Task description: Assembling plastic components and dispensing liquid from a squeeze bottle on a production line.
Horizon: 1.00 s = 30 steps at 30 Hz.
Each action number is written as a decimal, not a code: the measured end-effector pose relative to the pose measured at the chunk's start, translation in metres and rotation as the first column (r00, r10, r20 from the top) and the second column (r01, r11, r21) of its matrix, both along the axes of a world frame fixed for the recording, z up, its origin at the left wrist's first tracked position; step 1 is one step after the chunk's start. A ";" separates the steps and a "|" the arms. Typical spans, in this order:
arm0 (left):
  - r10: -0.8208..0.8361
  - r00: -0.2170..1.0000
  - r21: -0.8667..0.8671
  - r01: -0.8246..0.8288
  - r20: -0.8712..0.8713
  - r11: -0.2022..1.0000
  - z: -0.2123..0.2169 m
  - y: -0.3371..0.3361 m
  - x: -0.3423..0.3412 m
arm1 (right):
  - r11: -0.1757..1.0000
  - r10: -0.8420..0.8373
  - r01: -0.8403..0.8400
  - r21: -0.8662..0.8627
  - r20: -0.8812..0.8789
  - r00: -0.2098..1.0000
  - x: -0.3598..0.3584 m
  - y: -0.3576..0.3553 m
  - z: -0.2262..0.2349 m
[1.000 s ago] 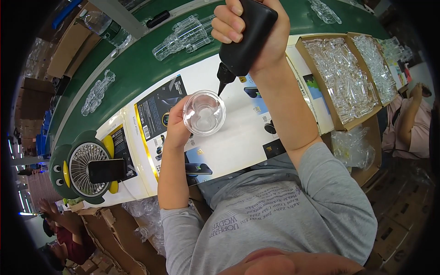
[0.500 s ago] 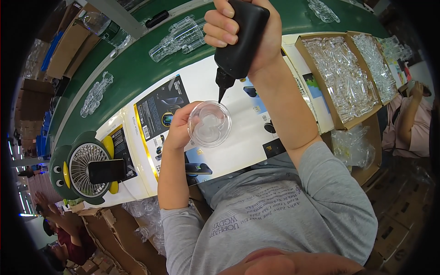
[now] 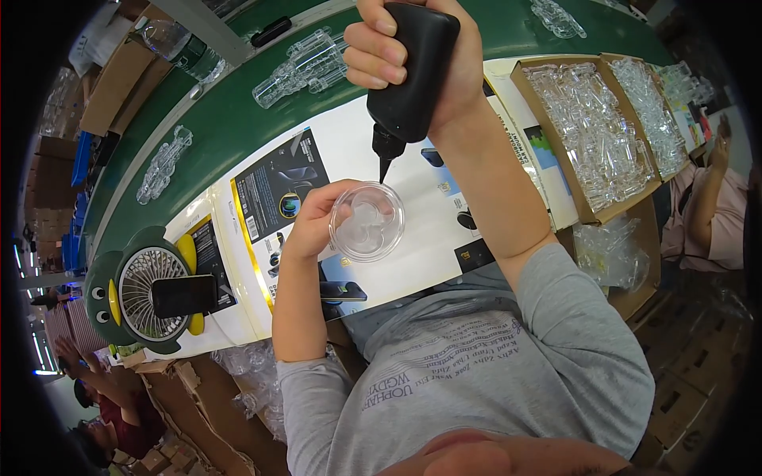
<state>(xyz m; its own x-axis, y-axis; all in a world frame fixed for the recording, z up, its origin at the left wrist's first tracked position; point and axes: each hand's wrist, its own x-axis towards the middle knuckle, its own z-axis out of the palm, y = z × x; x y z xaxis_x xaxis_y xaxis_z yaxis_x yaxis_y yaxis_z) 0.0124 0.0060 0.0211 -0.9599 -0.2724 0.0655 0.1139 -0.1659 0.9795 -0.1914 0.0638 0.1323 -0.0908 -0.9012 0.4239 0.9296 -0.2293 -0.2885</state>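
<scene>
My left hand (image 3: 319,220) is closed on the edge of a round, clear plastic piece (image 3: 367,222) with a three-lobed shape inside it. Above, my right hand (image 3: 425,67) grips a black squeeze bottle (image 3: 414,71) upside down, its fingers wrapped round the body. The bottle's narrow black nozzle (image 3: 385,163) points down at the far rim of the clear piece; whether the tip touches it I cannot tell. Under both hands lies printed white card (image 3: 413,274). On the green bench top behind, clear plastic assemblies (image 3: 305,67) lie near my right fingers.
At the right stands a cardboard box (image 3: 591,143) full of small clear parts. A penguin-shaped fan (image 3: 147,289) with a dark phone (image 3: 184,296) against it is at the left. A water bottle (image 3: 181,49) stands far left. Other people sit at both sides.
The clear piece in my left hand has shifted slightly right and nearer me. My right hand and the black bottle have moved a little left, the nozzle tip slightly lower.
</scene>
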 end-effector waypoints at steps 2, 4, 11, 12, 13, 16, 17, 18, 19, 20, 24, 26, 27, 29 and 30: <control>0.006 1.000 0.005 -0.006 0.023 1.000 -0.002 -0.001 0.001 | 1.000 -0.006 0.006 -0.002 -0.029 1.000 0.001 0.000 0.001; -0.069 0.997 0.020 0.069 0.025 0.997 -0.001 -0.003 -0.002 | 1.000 -0.015 0.015 -0.003 -0.058 0.998 0.002 0.001 0.001; -0.103 0.994 0.019 0.103 0.025 0.995 0.005 0.000 -0.004 | 1.000 0.008 -0.007 0.020 -0.049 0.999 0.006 0.002 0.002; -0.116 0.993 0.022 0.116 0.022 0.993 0.005 0.001 -0.004 | 1.000 0.017 -0.016 0.021 -0.048 0.999 0.006 0.002 0.002; -0.129 0.991 0.026 0.128 0.018 0.991 0.005 0.001 -0.004 | 1.000 0.016 -0.015 0.021 -0.047 0.999 0.007 0.002 0.002; -0.158 0.987 0.028 0.157 0.039 0.987 0.006 0.001 -0.004 | 0.999 0.034 -0.034 -0.009 -0.066 0.997 0.008 0.002 0.003; -0.159 0.987 0.028 0.158 0.039 0.987 0.006 0.000 -0.004 | 0.998 0.052 -0.053 -0.018 -0.066 0.996 0.009 0.002 0.003; -0.167 0.985 0.021 0.166 0.038 0.986 0.006 0.000 -0.003 | 0.997 0.070 -0.072 -0.026 -0.067 0.995 0.010 0.003 0.004; -0.175 0.984 0.015 0.174 0.038 0.985 0.005 0.000 -0.003 | 0.997 0.069 -0.071 -0.026 -0.067 0.995 0.011 0.003 0.005; -0.175 0.984 0.016 0.175 0.038 0.984 0.005 0.001 -0.004 | 0.995 0.097 -0.099 -0.026 -0.057 0.994 0.012 0.003 0.004; -0.185 0.980 0.016 0.185 0.076 0.983 -0.004 -0.004 0.000 | 0.985 0.161 -0.166 -0.038 -0.094 0.982 0.015 0.003 0.004; -0.233 0.970 0.012 0.233 0.074 0.972 -0.006 -0.005 0.000 | 0.984 0.174 -0.177 -0.030 -0.090 0.981 0.018 0.003 0.004; -0.255 0.965 0.043 0.252 0.056 0.967 -0.002 -0.001 -0.003 | 0.982 0.185 -0.188 -0.021 -0.085 0.979 0.019 0.002 0.004; -0.274 0.961 0.073 0.271 0.038 0.960 -0.004 -0.001 -0.004 | 0.981 0.192 -0.194 -0.019 -0.102 0.976 0.020 0.001 0.002; -0.306 0.951 0.052 0.304 0.042 0.951 -0.011 -0.005 -0.003 | 0.979 0.199 -0.202 -0.018 -0.119 0.973 0.021 0.000 0.001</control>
<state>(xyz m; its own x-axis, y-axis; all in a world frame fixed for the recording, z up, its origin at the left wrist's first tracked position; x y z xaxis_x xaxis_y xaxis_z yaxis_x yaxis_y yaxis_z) 0.0089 0.0013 0.0102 -0.9994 0.0325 0.0106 0.0029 -0.2282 0.9736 -0.1699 0.0642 0.1336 0.1415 -0.8831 0.4474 0.9182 -0.0518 -0.3927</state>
